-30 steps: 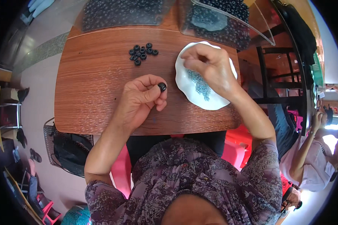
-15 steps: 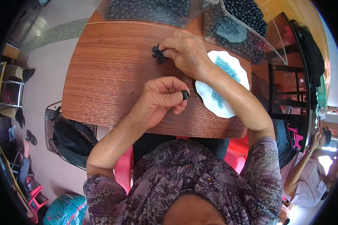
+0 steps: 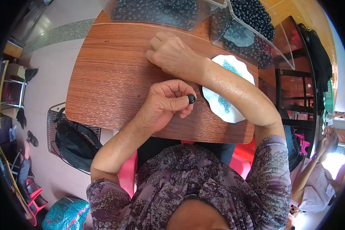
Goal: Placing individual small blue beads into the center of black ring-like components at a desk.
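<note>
A small black ring [image 3: 191,99] is pinched between the thumb and fingertips of the left hand [image 3: 163,105], just above the wooden table [image 3: 103,84] near its middle. The right hand [image 3: 176,55] is laid palm-down on the table at about twelve o'clock from the left hand; its fingers are curled together over the surface, and whether anything is held beneath them cannot be told. A white plate [image 3: 234,111] strewn with tiny blue beads is set at three o'clock from the ring, partly crossed by the right forearm. Clear trays [image 3: 157,11] heaped with black rings are lined along the far edge, from twelve to two o'clock.
</note>
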Motion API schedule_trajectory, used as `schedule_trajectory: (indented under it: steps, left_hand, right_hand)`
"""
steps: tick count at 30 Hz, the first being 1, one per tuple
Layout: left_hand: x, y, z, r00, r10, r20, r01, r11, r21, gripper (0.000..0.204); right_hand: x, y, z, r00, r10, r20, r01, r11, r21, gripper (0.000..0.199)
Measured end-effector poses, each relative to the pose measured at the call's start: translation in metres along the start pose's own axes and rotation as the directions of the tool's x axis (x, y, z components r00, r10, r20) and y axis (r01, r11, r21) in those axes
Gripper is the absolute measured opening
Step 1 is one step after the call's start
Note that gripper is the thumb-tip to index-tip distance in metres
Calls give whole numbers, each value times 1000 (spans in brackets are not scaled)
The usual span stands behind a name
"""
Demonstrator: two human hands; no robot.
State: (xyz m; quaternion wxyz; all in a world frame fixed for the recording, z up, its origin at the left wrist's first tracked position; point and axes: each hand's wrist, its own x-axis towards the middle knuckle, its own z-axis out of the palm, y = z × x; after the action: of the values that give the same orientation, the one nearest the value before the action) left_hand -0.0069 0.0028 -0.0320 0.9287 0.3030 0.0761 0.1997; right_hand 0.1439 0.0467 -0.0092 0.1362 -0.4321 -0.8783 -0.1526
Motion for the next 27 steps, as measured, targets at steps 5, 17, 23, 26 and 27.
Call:
schedule_trajectory:
  steps: [5, 17, 23, 26, 27]
  left_hand:
    - [0, 1, 0, 1000, 4, -1, -4, 1000, -7, 24]
    - [-1, 1, 1, 1000, 4, 14, -4, 1000, -17, 22]
    - [0, 1, 2, 1000, -1, -8, 0, 1000, -6, 19]
    - [-1, 1, 1, 1000, 0, -14, 0, 1000, -8, 19]
    - [-1, 0, 1, 1000, 2, -22, -3, 1000, -16, 20]
  right_hand:
    - [1, -3, -3, 997, -36, 71, 48, 983, -175, 11]
    - [-12, 26, -16, 869, 492, 52, -471, 790, 394, 8]
    - [-22, 19, -4, 947, 319, -26, -299, 911, 284, 9]
    - [-11, 9, -3, 975, 221, 2, -219, 966, 137, 11]
    - [-10, 8, -1, 975, 221, 1, -219, 966, 137, 11]
